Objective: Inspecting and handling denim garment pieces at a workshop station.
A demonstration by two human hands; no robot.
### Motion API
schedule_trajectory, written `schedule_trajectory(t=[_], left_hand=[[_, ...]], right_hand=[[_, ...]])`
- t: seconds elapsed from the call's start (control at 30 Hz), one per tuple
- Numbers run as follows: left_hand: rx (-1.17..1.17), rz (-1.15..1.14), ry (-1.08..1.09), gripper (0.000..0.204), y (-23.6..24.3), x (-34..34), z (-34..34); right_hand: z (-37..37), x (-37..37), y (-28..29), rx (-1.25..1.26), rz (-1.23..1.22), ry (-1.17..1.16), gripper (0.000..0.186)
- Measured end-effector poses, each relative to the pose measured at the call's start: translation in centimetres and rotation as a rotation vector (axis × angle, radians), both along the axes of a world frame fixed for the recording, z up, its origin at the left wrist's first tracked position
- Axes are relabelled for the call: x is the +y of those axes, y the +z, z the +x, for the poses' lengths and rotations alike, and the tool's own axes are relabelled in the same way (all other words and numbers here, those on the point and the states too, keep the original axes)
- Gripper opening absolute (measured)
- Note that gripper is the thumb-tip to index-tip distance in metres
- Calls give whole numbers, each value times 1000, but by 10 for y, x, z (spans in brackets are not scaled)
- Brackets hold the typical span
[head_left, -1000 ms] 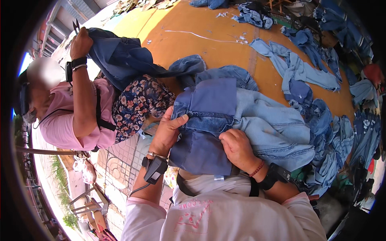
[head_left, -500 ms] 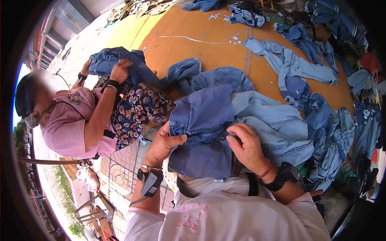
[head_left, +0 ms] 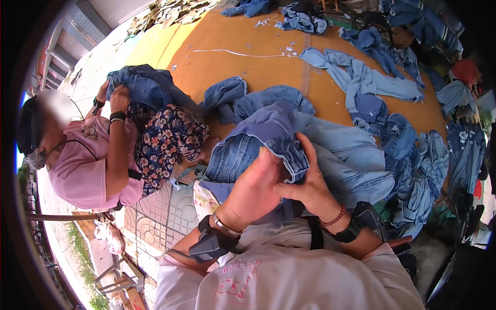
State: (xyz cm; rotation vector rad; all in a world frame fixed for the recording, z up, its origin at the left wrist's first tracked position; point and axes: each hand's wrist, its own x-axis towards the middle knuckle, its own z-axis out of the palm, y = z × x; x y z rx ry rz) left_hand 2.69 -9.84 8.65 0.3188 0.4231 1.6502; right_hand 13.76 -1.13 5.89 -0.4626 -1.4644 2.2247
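Observation:
In front of my body lies a pair of jeans, its dark blue denim [head_left: 232, 155] folded with a violet-blue inner cloth [head_left: 266, 121]. My left hand [head_left: 251, 188] is raised against the dark denim, closed at its edge; most of its fingers are hidden. My right hand [head_left: 311, 188] grips the frayed denim edge from the right, thumb toward the left hand and fingers along the fabric's outer side. Pale blue denim [head_left: 341, 152] spreads out to the right of my hands.
On the left sits a person in a pink shirt [head_left: 85, 175], holding dark jeans [head_left: 144, 85] with both hands. Denim pieces [head_left: 281, 98] lie on the orange surface [head_left: 232, 39] ahead, and more denim [head_left: 413, 160] is heaped at the right. A wooden frame [head_left: 121, 281] stands at lower left.
My left hand has moved right, close to my right hand. The dark denim is turned up, and its violet-blue cloth no longer lies flat. The view has shifted slightly.

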Motion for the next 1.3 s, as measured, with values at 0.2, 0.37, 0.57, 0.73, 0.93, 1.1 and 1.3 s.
schedule_trajectory(t=[0.2, 0.37, 0.57, 0.73, 0.93, 1.1, 1.3], left_hand=[[1163, -221, 174, 33, 13, -1, -3], [1574, -256, -184, 22, 7, -12, -5], [1493, -102, -461, 23, -1, -20, 16], [1422, -318, 93, 29, -4, -7, 8], [1465, -139, 449, 31, 7, 14, 20], [1702, -10, 577, 21, -3, 16, 8], [1553, -371, 1029, 11, 35, -43, -35]], right_hand=[[23, 21, -27, 28, -221, -411, 12], [33, 57, -5, 203, -656, -208, 28], [35, 66, 8, 225, -701, -327, 35], [39, 67, 12, 239, -711, -236, 39], [39, 56, 14, 192, -602, -188, 40], [37, 51, 9, 198, -605, -139, 39], [47, 59, -1, 185, -607, -188, 39]])
